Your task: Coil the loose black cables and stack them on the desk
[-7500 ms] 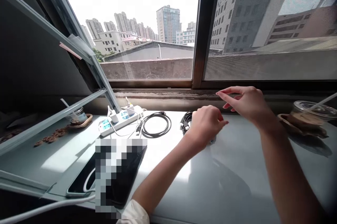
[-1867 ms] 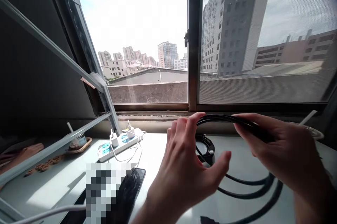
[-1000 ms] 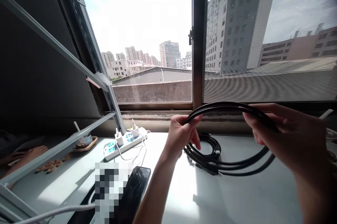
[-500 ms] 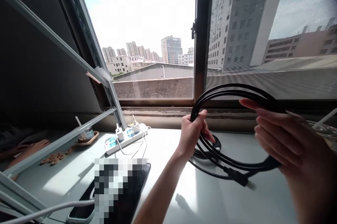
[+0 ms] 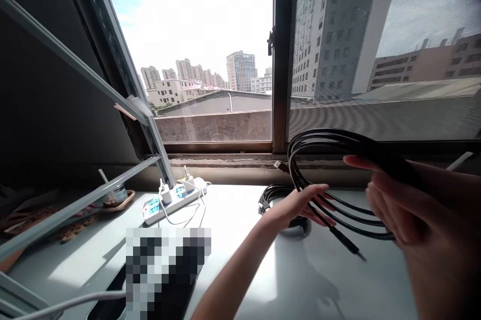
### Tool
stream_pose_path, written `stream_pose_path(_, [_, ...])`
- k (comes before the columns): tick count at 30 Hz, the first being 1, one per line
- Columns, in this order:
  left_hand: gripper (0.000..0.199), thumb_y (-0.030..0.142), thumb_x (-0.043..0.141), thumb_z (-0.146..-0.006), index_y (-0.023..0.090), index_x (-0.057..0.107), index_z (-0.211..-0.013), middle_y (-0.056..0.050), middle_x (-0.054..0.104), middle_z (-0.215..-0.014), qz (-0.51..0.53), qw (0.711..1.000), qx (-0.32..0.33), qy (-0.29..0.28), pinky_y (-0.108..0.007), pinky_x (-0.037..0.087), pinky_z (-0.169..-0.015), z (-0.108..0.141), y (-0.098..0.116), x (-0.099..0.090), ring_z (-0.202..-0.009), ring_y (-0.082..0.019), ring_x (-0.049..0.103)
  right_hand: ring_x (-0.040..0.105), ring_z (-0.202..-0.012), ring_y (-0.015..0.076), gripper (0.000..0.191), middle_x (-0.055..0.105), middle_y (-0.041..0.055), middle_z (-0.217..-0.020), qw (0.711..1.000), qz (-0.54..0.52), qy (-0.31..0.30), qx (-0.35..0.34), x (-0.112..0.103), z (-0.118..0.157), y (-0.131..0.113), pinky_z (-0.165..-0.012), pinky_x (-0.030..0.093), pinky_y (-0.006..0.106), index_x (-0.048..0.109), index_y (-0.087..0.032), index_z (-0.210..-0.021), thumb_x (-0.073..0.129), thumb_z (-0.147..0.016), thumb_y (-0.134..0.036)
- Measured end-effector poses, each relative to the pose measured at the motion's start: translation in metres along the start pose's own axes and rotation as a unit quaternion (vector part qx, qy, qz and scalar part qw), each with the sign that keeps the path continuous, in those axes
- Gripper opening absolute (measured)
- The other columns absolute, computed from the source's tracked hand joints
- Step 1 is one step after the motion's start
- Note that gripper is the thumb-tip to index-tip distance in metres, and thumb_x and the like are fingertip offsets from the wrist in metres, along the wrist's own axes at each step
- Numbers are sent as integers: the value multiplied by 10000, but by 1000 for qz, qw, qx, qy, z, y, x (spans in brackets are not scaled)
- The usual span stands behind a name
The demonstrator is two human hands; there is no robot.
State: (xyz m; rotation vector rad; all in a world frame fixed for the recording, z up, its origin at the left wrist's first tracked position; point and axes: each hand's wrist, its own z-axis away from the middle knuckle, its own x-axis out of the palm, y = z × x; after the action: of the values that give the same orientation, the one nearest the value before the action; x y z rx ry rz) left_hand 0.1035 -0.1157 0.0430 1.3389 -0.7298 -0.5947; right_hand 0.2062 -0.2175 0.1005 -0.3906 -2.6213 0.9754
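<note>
A black cable (image 5: 338,137), wound in several loops, hangs in front of the window. My right hand (image 5: 409,205) is closed around the right side of the coil, thumb along the top. My left hand (image 5: 300,205) is at the coil's lower left with thumb and fingers apart, the strands passing by it. A silver-tipped plug (image 5: 280,165) sticks out left of the loops. Another cable end (image 5: 347,242), with a thin tip, points down to the right below my left hand. Behind my left wrist, a second black coil (image 5: 278,192) with a pale connector lies on the table.
On the white table (image 5: 233,210) lies a white power strip (image 5: 175,200) with chargers plugged in. A pixelated dark device is at front left. A metal frame (image 5: 158,147) stands at left, with a cup (image 5: 115,196) on a tray beyond it. The window sill (image 5: 225,160) runs behind.
My left hand has loosened from the coil's left side and moved lower right, its fingers opening. The loops have sagged and spread. A plug now shows at their left. My right hand keeps its hold.
</note>
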Motion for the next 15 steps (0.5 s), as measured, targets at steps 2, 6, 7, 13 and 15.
stream_pose_path(2, [319, 426, 601, -803, 161, 586, -979, -81, 662, -962, 52, 994, 77, 59, -268, 483, -730, -1, 2, 0, -762, -161, 659, 232, -240, 37, 176, 270, -75, -288, 995, -91, -28, -30, -4, -12, 13, -319, 137, 225, 761, -192, -905, 662, -774, -254])
stream_pose_path(6, [350, 504, 569, -837, 159, 509, -844, -101, 674, -996, 90, 968, 185, 143, -262, 475, -788, 1, 9, -8, -937, -206, 659, 211, -253, 34, 197, 264, -87, -328, 977, -202, 4, 64, -1, -36, 45, -281, 135, 193, 735, -153, -860, 629, -749, -277])
stream_pose_path(7, [382, 532, 551, -841, 157, 491, -799, -100, 683, -963, 97, 964, 201, 142, -263, 479, -787, 2, 12, -11, -922, -205, 665, 212, -266, 32, 198, 274, -90, -362, 973, -208, 21, 96, 1, -40, 52, -270, 136, 181, 719, -155, -845, 632, -729, -290])
stream_pose_path(13, [447, 582, 625, -764, 172, 447, -764, 71, 467, -464, 122, 938, 286, 154, -199, 456, -528, 10, 25, -20, -500, -128, 608, 429, -374, 45, 480, 521, -31, -741, 993, -46, 54, 91, 8, -47, 70, -252, 240, 159, 580, -232, -1184, 660, -732, -371])
stream_pose_path(15, [429, 556, 646, -759, 169, 460, -770, 91, 409, -455, 112, 932, 297, 173, -159, 341, -387, 14, 28, -21, -367, -68, 463, 459, -419, 28, 562, 545, 3, -940, 998, 36, 41, 39, 6, -44, 69, -296, 330, 166, 525, -283, -1268, 685, -738, -378])
